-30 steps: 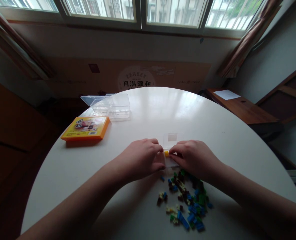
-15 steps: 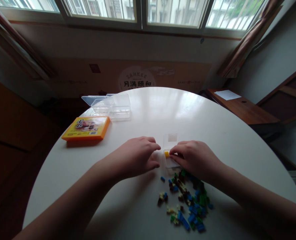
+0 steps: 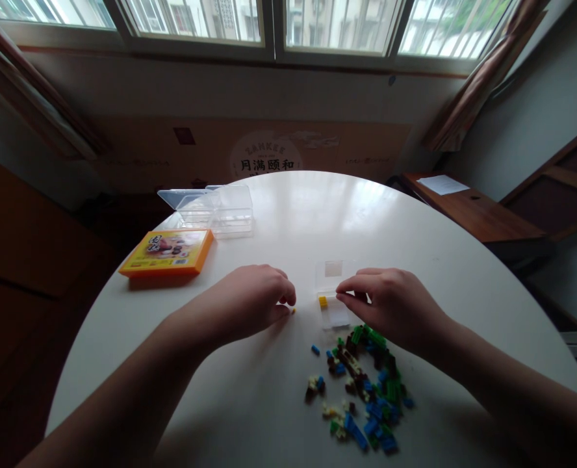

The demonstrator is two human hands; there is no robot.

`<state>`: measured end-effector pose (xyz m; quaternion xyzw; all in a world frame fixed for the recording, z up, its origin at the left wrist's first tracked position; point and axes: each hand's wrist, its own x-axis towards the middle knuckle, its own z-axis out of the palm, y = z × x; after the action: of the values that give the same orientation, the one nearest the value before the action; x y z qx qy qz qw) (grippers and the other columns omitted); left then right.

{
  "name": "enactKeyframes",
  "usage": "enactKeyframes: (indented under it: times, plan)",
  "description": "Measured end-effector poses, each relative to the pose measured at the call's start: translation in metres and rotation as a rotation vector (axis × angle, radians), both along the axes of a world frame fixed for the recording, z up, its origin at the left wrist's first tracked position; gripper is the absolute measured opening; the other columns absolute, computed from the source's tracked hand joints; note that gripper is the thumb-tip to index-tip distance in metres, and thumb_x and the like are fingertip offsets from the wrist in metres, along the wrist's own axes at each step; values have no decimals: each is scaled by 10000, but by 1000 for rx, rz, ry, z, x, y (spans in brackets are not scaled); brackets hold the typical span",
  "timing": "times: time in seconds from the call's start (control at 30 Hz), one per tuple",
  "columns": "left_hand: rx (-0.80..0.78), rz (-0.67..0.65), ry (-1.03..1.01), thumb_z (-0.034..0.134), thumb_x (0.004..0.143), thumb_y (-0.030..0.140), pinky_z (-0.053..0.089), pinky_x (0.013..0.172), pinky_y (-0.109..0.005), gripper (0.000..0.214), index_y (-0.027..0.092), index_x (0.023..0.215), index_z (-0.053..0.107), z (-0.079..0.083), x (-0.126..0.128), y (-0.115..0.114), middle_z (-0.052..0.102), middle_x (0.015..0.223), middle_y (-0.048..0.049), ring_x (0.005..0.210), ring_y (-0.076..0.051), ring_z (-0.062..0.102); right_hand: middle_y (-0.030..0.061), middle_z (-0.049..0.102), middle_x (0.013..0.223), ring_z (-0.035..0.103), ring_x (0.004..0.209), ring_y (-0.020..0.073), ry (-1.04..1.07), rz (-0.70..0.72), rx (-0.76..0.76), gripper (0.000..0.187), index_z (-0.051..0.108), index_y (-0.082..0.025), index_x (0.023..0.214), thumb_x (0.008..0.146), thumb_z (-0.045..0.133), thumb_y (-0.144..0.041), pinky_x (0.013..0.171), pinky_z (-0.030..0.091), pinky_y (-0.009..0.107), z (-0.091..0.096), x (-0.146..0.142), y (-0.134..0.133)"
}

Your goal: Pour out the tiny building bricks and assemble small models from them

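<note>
left hand [image 3: 256,296]: positioned left of the small clear box [image 3: 337,317] and apart from it, low over the white table [image 3: 269,403]. fingers curled, thumb and forefinger narrow; a tiny yellow piece [image 3: 294,311] shows at the tip of the thumb. whether it is gripped or only touched cannot be told.

right hand [image 3: 393,299]: positioned at the right side of the small clear box. thumb and forefinger tips nearly meet above it; whether anything is between them cannot be told.

small clear box: open, lid [image 3: 334,270] on the far side, bearing a pale square patch. a yellow brick [image 3: 322,301] sits in its far left corner.

loose bricks [image 3: 376,409], blue, green, brown and cream, are heaped on the near side of the box, toward the right arm. one blue brick [image 3: 315,350] lies apart, left of the heap.

far left: an orange box [image 3: 166,252] with a printed top, and just beyond it a clear compartment case [image 3: 234,218], lid raised.
</note>
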<state>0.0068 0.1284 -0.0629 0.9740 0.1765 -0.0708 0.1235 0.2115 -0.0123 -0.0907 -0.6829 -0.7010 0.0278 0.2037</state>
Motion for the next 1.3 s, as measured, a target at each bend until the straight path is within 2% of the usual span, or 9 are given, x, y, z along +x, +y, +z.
enactKeyframes:
  times: [0.17, 0.6, 0.67, 0.73, 0.87, 0.93, 1.1, 1.3]
  plan:
    - [-4, -9, 16, 640, 799, 170, 450, 697, -259, 165, 276, 847, 757, 0, 2, 0, 736, 906, 16, 814, -173, 652, -40, 712, 795, 618, 670, 111, 56, 1, 79, 117, 751, -271, 861, 878, 635, -268, 628, 410, 245, 1, 6, -4]
    - [33, -20, 24, 607, 780, 146, 411, 649, -238, 147, 231, 729, 715, -1, 11, -10, 705, 845, 5, 729, -148, 611, -37, 687, 747, 559, 612, 89, 113, 58, 136, 95, 746, -241, 839, 859, 656, -262, 590, 373, 232, -3, 10, -3]
    - [44, -28, 15, 596, 780, 149, 404, 638, -242, 148, 226, 724, 709, 0, 10, -11, 696, 829, 3, 713, -144, 604, -32, 679, 738, 553, 608, 84, 115, 111, 136, 110, 742, -229, 843, 870, 639, -255, 586, 367, 228, 0, 10, -6]
    - [50, -40, 3, 584, 779, 154, 401, 629, -249, 149, 222, 720, 703, 0, 9, -13, 686, 810, 1, 700, -143, 596, -25, 672, 745, 555, 625, 85, 103, 242, 99, 138, 737, -225, 865, 895, 606, -251, 596, 365, 227, 5, 9, -10]
    - [46, -55, 3, 568, 772, 163, 389, 594, -254, 143, 212, 700, 681, 0, 8, -15, 673, 791, -3, 666, -141, 574, -28, 657, 785, 550, 665, 91, 53, 621, -121, 151, 726, -269, 947, 896, 586, -240, 605, 349, 235, 18, 3, -25]
    - [48, -57, -1, 566, 766, 163, 383, 584, -255, 141, 207, 683, 671, 0, 8, -15, 671, 783, -5, 652, -141, 563, -26, 649, 803, 547, 686, 98, 13, 710, -215, 183, 721, -286, 951, 865, 588, -194, 607, 337, 244, 23, -3, -32]
    - [44, -53, -1, 561, 765, 156, 390, 599, -254, 150, 212, 702, 685, -1, 9, -16, 682, 796, -8, 673, -148, 576, -15, 623, 783, 520, 672, 114, -67, 767, -304, 185, 707, -279, 902, 854, 556, -184, 609, 319, 252, 25, -17, -37]
    - [48, -57, -11, 562, 771, 167, 398, 612, -258, 155, 221, 718, 696, -3, 8, -14, 687, 803, -9, 687, -153, 584, -12, 614, 750, 493, 651, 111, -76, 769, -334, 142, 668, -237, 774, 824, 552, -173, 588, 280, 253, 21, -16, -34]
